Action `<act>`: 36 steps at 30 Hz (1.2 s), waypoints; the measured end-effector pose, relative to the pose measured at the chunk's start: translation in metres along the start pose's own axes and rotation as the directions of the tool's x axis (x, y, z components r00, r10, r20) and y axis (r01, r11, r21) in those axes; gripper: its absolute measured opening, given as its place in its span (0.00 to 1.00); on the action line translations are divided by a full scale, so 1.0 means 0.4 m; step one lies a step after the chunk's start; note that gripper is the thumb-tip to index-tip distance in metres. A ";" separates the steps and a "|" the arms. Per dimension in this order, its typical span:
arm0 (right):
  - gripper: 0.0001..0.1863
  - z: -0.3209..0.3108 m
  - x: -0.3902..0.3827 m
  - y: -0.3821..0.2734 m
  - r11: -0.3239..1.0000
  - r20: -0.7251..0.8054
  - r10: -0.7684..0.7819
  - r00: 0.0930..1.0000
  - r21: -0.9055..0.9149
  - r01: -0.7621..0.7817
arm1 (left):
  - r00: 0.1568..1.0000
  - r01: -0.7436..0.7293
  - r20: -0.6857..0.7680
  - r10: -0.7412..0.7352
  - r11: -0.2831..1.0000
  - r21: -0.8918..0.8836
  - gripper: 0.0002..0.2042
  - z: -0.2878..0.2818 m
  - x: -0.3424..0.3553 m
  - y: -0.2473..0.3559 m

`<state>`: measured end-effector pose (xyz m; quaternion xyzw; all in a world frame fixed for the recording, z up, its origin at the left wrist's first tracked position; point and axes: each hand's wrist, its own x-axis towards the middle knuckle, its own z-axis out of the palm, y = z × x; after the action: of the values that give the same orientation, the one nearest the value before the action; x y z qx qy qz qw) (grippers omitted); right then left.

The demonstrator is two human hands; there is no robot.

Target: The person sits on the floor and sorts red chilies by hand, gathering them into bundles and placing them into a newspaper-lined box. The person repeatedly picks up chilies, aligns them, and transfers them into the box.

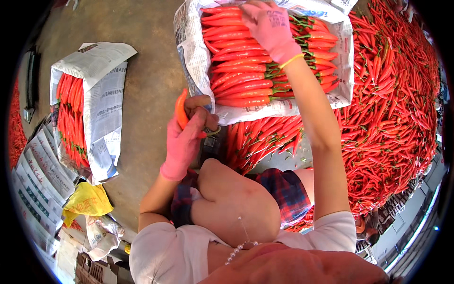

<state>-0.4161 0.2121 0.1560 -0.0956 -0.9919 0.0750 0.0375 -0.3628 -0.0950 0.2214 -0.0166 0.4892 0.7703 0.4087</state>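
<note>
In my left hand (188, 130), which wears a pink glove with bare fingers showing, a red chili pepper (181, 109) is held with its tip up. A green stem sticks out beside the fingers. My right hand (268, 28), also in a pink glove, rests on the chili peppers (239, 66) at the far side of a newspaper-lined box (193, 57). Its fingers look stretched out over the peppers, with the tips partly hidden. Inside the box the peppers lie side by side in rows, stems toward the middle.
A large heap of loose red chili peppers (388, 132) spreads on the right. More loose peppers (265, 139) lie between the box and my knees. At left stands a second newspaper-lined box (106, 118) of peppers. Stacked printed sheets (40, 177) and a yellow bag (90, 202) lie nearer.
</note>
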 end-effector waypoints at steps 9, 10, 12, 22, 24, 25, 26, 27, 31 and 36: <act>0.13 0.028 0.026 0.031 0.995 0.016 0.037 0.999 -0.095 -0.035 | 0.999 -0.022 0.040 0.026 0.994 -0.106 0.16 -0.019 0.002 0.007; 0.12 0.036 0.020 0.017 0.990 -0.038 0.056 0.998 -0.126 -0.060 | 0.999 -0.014 0.037 0.018 0.995 -0.101 0.15 -0.015 -0.001 0.007; 0.11 0.037 0.013 0.001 0.988 -0.113 0.063 0.992 -0.135 -0.078 | 0.999 0.024 0.041 -0.021 0.998 -0.066 0.16 -0.018 -0.009 0.003; 0.22 -0.063 -0.322 0.003 0.577 -0.218 0.539 0.814 0.799 -0.169 | 0.998 -0.001 -0.068 -0.003 0.999 -0.050 0.15 -0.031 -0.029 0.029; 0.21 -0.039 -0.376 -0.036 0.737 -0.239 0.374 0.896 0.664 -0.130 | 0.999 0.006 -0.052 -0.009 0.999 -0.051 0.15 -0.027 -0.027 0.026; 0.20 -0.034 -0.387 -0.071 0.778 -0.187 0.216 0.958 0.627 -0.053 | 1.000 0.008 -0.024 -0.009 0.998 -0.061 0.15 -0.018 -0.022 0.023; 0.16 -0.031 -0.372 -0.079 0.821 -0.244 0.226 0.943 0.568 -0.050 | 1.000 0.001 0.003 -0.001 0.997 -0.073 0.15 -0.013 -0.019 0.024; 0.16 -0.047 -0.370 -0.081 0.859 -0.268 0.200 0.943 0.511 -0.037 | 1.000 -0.002 0.015 0.003 0.999 -0.040 0.15 -0.018 -0.022 0.029; 0.11 -0.122 -0.411 -0.085 0.916 -0.079 -0.024 0.997 0.397 0.053 | 0.999 -0.011 -0.044 0.014 0.998 0.065 0.15 -0.044 -0.042 0.042; 0.16 -0.132 -0.429 -0.109 0.988 0.175 -0.085 0.981 0.145 0.059 | 0.999 -0.032 -0.024 0.033 0.998 0.057 0.16 -0.034 -0.048 0.042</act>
<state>-0.2516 0.1440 0.2044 -0.0495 -0.9864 0.1509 -0.0433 -0.3661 -0.1204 0.2347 -0.0068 0.5159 0.7625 0.3902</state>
